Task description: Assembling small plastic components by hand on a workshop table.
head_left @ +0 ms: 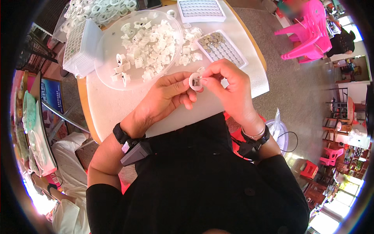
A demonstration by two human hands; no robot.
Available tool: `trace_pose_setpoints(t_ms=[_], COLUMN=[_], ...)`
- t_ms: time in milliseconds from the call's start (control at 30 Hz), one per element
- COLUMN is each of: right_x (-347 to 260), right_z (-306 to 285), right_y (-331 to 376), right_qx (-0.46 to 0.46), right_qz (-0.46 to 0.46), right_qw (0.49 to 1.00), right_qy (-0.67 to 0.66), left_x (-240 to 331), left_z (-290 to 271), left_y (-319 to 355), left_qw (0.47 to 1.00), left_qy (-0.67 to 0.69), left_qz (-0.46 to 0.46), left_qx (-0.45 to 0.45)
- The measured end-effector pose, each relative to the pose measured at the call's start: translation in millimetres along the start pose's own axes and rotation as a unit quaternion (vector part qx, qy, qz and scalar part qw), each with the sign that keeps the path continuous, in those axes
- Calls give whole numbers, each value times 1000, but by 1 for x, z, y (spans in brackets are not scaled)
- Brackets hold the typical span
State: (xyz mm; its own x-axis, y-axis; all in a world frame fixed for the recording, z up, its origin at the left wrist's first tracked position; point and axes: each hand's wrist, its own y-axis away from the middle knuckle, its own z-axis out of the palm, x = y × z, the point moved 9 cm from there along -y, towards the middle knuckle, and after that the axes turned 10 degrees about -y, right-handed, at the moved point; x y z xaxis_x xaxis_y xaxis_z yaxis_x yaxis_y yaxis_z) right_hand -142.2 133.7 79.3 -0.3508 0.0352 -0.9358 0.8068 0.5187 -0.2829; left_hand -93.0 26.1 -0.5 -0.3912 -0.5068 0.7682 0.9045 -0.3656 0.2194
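Left hand [165, 95] pinches a small white round plastic part [195, 81] between thumb and fingertips, held above the near edge of the white table [113, 105]; right hand [230, 87] has thumb and forefinger closed on the same part from the other side. Beyond lies a clear dish [104, 74] heaped with similar white pieces [150, 45], beside it a compartment tray [222, 47] partly filled with small metal discs. Farther off stands a second tray [200, 10].

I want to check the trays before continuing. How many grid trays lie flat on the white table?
2. One grid tray lies at the table's far edge. The other tray lies nearer, just beyond the right hand, and is partly filled with small discs. A stack at the left may hold more.
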Motion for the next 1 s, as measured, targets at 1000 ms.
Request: trace_pose_setpoints(t_ms=[1000], right_x=[10], right_z=[5], right_y=[-1], right_qx=[-70], right_qz=[94], right_qw=[993], right_qy=[-31], left_x=[-3], left_z=[4], left_y=[1], left_qw=[992], left_qy=[-126], left_qz=[-4], left_qx=[-11])
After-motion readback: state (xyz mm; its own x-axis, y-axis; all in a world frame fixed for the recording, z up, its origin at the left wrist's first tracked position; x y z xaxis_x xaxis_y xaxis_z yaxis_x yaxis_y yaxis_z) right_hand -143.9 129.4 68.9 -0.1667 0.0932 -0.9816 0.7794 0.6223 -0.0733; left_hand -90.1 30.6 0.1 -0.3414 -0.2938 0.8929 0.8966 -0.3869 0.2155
